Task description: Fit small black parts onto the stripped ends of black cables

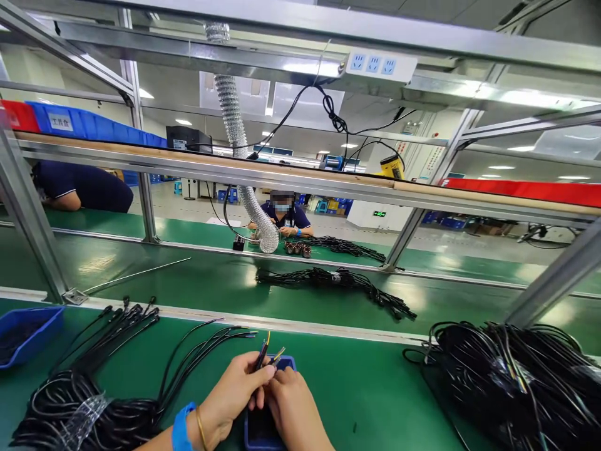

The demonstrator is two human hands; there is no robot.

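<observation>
My left hand point(235, 391) is closed on a black cable point(260, 358) whose end points up, with a yellow wire showing at the tip. Close against it, my right hand point(293, 401) is pinched at a second cable end point(277, 359) with thin bare-tipped wires. The fingers of both hands meet, and the exact grip between them is partly hidden. Beneath my hands sits a small blue bin point(290, 362), mostly covered by them; its inside looks dark. Left of my left hand lies a coiled bundle of black cables point(126, 416), its coloured wire ends reaching toward my hands.
Another blue bin point(47, 322) stands at the left edge. A large heap of black cables point(464, 369) lies at the right. Beyond the metal frame point(404, 241) runs a green surface with a cable bundle point(338, 279); a co-worker point(300, 219) sits there. A flexible duct point(235, 125) hangs down.
</observation>
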